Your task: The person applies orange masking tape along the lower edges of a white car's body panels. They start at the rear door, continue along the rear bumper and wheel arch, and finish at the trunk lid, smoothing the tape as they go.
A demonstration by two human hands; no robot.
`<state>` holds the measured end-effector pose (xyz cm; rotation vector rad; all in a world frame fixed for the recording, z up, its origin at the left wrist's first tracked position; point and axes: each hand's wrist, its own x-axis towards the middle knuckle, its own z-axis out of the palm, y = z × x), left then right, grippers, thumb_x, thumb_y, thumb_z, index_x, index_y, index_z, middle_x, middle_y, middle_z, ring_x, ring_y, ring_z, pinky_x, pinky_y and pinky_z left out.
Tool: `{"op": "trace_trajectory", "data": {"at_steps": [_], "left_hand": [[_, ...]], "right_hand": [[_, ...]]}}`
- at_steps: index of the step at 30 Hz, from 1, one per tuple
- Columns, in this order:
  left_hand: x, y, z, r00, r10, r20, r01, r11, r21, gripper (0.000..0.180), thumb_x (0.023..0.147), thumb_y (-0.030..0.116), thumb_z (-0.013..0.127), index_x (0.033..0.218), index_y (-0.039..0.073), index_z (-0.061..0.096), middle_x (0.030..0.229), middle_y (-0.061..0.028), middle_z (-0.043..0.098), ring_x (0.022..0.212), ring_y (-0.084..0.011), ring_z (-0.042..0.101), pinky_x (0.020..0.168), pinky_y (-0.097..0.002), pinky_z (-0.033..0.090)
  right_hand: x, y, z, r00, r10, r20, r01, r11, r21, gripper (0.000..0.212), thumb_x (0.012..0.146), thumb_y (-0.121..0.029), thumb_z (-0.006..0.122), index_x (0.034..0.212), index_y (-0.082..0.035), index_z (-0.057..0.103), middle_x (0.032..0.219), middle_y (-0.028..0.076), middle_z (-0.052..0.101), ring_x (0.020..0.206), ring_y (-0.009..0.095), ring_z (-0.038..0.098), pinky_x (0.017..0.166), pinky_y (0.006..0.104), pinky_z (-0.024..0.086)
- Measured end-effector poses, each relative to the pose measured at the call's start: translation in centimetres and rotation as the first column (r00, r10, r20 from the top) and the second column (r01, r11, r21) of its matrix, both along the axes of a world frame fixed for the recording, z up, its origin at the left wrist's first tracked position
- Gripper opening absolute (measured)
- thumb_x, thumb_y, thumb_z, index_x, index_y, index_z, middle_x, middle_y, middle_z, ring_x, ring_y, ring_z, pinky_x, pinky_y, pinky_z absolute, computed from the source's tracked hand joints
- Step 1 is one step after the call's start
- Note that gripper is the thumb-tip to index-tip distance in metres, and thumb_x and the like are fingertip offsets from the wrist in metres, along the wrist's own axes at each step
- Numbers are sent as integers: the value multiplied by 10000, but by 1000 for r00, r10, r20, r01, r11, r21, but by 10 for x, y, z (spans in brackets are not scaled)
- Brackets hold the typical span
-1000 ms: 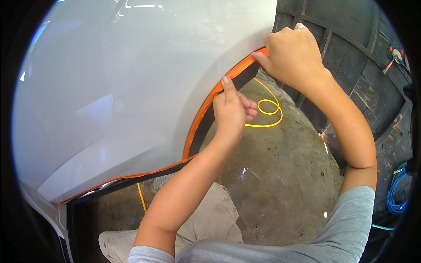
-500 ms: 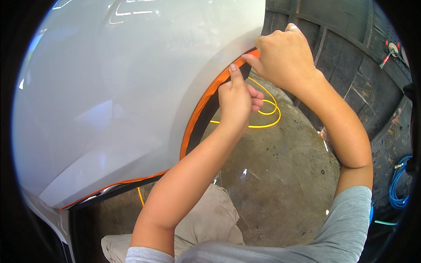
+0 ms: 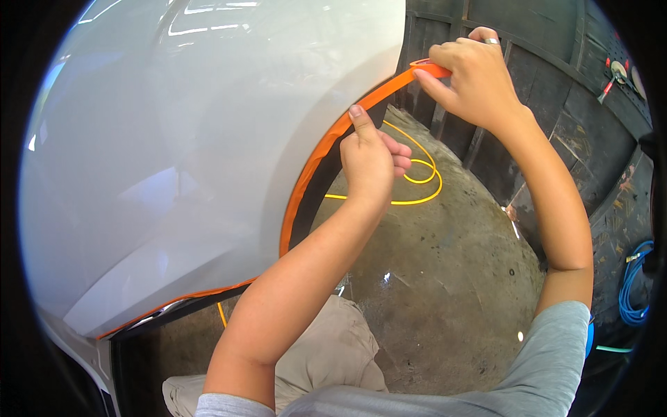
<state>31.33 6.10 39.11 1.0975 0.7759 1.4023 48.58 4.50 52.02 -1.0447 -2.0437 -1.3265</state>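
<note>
Head view: the left hand (image 3: 368,160) and the right hand (image 3: 479,80) at the curved edge of a glossy, pale vehicle panel (image 3: 208,132). The orange tape (image 3: 390,88) runs along this edge, with black trim (image 3: 311,197) showing on its inner side; part of its course is hidden by the left forearm, beyond which it reappears as a narrow line toward the lower left. The left thumb presses on the tape at the arch, while the other fingers of that hand curl loosely in free air. Upper right, the right hand's fingers pinch the far end of the tape against the thumb; an orange loop shows there, mostly covered by the hand. Between the two hands the strip is straight, its upper part clear of the panel. A ring (image 3: 491,41) encircles one right finger. Below, a yellow hose (image 3: 410,202) lies looped on the stained floor (image 3: 445,278). At right stand a dark wall (image 3: 538,104) and a coiled blue hose (image 3: 623,300).
</note>
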Motion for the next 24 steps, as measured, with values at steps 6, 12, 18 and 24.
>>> {"op": "trace_trajectory", "data": {"at_steps": [6, 12, 18, 24], "left_hand": [[0, 4, -2, 1000, 5, -14, -5, 1000, -19, 855, 1124, 752, 209, 740, 70, 554, 737, -147, 718, 582, -177, 663, 564, -312, 557], [-16, -6, -7, 951, 91, -294, 0, 956, 294, 689, 1115, 645, 477, 843, 35, 644, 800, -119, 735, 645, -192, 676, 589, -341, 545], [-33, 1, 13, 213, 971, -108, 380, 19, 925, 408, 873, 374, 799, 1123, 57, 743, 1320, -71, 686, 1340, -276, 573, 1159, -607, 367], [-44, 37, 64, 61, 985, 162, 635, -163, 755, 389, 859, 358, 776, 1137, 86, 756, 1276, -58, 694, 1461, -257, 493, 1310, -718, 122]], "right_hand": [[-5, 27, -1, 985, -68, -156, 48, 991, -124, 423, 911, -413, 760, 721, -43, 682, 601, 135, 593, 623, 354, 583, 920, 460, 435], [1, 38, -4, 957, -96, -272, 15, 958, -285, 418, 885, -437, 764, 773, -34, 753, 637, 132, 668, 661, 329, 653, 851, 470, 499], [15, 67, -5, 835, -39, -549, -349, 733, -584, 337, 914, -343, 783, 933, -8, 815, 782, 90, 750, 751, 180, 709, 766, 380, 558], [17, 91, -7, 618, 49, -785, -723, 430, -542, 210, 936, -98, 673, 1068, -9, 810, 919, 1, 762, 858, 90, 679, 751, 294, 551]]}}
